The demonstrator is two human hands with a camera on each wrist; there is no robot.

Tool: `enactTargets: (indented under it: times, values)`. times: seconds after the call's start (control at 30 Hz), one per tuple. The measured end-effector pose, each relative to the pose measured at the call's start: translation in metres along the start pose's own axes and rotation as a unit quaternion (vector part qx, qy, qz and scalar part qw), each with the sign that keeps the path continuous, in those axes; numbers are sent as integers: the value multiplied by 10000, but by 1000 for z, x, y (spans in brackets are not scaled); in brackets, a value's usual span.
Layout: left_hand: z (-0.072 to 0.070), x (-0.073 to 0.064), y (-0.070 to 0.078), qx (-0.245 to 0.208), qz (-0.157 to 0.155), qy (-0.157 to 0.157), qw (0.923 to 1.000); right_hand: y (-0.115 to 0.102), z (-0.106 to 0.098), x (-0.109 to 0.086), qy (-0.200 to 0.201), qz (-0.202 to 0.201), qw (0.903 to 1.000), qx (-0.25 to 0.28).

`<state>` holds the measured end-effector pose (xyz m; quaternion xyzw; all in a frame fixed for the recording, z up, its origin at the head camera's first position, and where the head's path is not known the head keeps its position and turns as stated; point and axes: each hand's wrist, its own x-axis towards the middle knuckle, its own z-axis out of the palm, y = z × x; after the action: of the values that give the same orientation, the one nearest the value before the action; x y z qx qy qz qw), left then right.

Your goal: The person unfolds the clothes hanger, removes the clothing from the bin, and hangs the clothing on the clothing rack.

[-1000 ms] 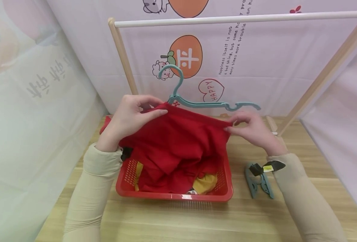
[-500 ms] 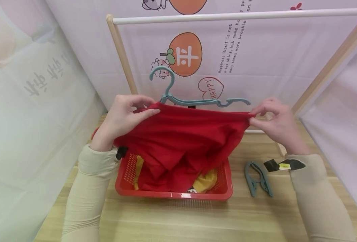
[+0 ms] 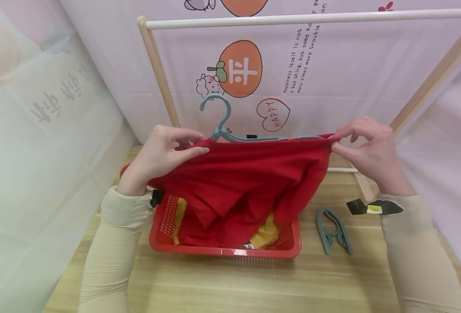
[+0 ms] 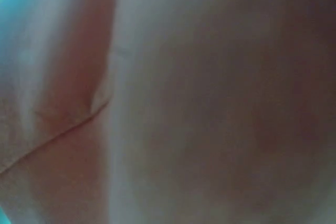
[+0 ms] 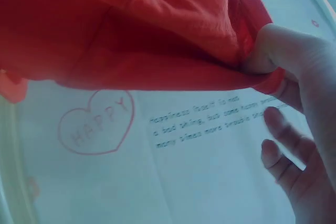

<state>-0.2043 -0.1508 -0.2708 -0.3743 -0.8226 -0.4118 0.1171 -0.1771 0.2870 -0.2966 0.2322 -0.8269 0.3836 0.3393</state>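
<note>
Apparently mid-step: getting the red garment (exact type unclear) onto the teal hanger, R arm side. Left hand pinches the top edge nr. the hanger's neck; right hand pinches the far corner, approx. where that arm ends. Garment's stretched betw. the two, lower part hanging into the red basket on the desk. Next move prob. calls for seating the edge over the arm's tip w/o losing the L side. Vs. 1 s ago: right hand's farther out + higher, edge pulled straighter, and the hanger's outer arm, fully exposed then, is now just a strip along the cloth.
</note>
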Motion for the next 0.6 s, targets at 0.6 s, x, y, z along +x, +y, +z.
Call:
enactTargets:
  times: [0.6]
  values:
    - [-1, 7, 17, -395, 91, -677, 9969, -39, 19, 35, -1490, 646, 9866, -121]
